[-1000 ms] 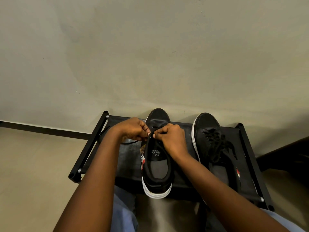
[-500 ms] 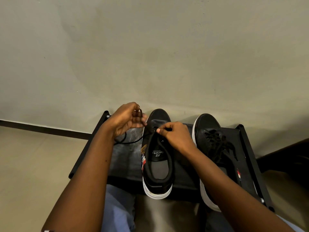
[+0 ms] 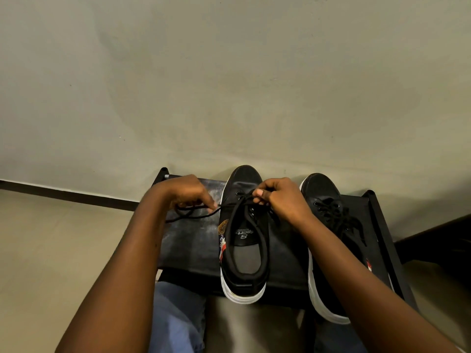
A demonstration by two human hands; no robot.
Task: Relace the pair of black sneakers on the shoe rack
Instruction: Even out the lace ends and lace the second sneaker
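Head view is showing left hand (image 3: 186,193) and right hand (image 3: 281,200) each pinching the lace (image 3: 227,205), the sneaker (image 3: 244,261) lying under the right grip on the shoe rack (image 3: 190,247); uneven pulling is probably risking unthreading.

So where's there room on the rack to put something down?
The rack top is bare left of the open sneaker, nearer you than the loose lace in the left hand. Crowded on the right: right hand, laced sneaker.

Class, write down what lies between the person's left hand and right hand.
In the head view, a black lace runs from the left hand to the right hand, over the partly laced sneaker.
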